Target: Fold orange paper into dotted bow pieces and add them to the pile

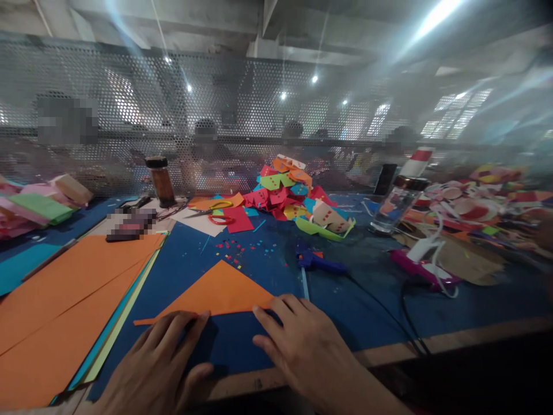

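Orange paper folded into a flat, wide triangle (220,291) lies close to the near edge of the blue worktop (233,349), its long side facing that edge and its peak pointing to the far one; a narrow orange strip juts out at its left corner. The left hand (162,360) rests fingertips on the long side towards that corner, and the right hand (302,337) touches it towards the other corner. Each grip is unclenched — fingers spread and pressing down, thumbs apart from the paper.

Along the worktop's left side lies a stack of large orange sheets (86,282), with blue and yellow edges showing beneath. Beyond the peak are tiny coloured paper scraps (238,266), then metal scissors with yellow and red handles (202,211). Multicoloured folded paper pieces (276,199) form a heap near the far edge — a dark-blue plastic glue gun (322,262) lies between that heap and the right hand.
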Demonstrator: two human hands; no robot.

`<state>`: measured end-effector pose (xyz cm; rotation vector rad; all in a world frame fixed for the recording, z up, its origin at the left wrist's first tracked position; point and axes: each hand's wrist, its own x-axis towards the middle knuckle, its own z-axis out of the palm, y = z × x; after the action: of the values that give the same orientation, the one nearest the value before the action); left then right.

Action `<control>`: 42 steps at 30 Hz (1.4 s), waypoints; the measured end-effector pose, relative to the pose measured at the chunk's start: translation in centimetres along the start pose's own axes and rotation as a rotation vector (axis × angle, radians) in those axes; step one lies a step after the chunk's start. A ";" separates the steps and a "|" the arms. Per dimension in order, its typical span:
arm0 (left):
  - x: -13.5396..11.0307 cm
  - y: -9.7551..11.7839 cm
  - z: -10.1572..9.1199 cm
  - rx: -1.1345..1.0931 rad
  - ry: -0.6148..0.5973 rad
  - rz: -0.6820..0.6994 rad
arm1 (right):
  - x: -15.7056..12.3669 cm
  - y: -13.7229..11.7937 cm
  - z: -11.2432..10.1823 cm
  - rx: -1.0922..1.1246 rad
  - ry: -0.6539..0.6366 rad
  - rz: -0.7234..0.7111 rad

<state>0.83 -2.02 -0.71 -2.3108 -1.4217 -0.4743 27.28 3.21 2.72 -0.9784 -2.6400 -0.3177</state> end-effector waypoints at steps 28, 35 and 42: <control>2.2 2.1 0.8 0.016 0.114 0.046 | 2.5 -2.5 1.5 0.058 0.008 -0.064; 1.9 2.0 0.7 0.011 0.023 0.025 | 2.2 -2.7 1.6 0.111 0.024 -0.028; 2.0 1.6 0.7 0.056 0.093 0.093 | 0.3 -1.2 1.8 0.083 0.089 0.094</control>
<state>3.19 -0.82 -0.58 -2.2684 -1.2626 -0.5009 25.85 3.04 1.04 -1.0334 -2.4970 -0.2234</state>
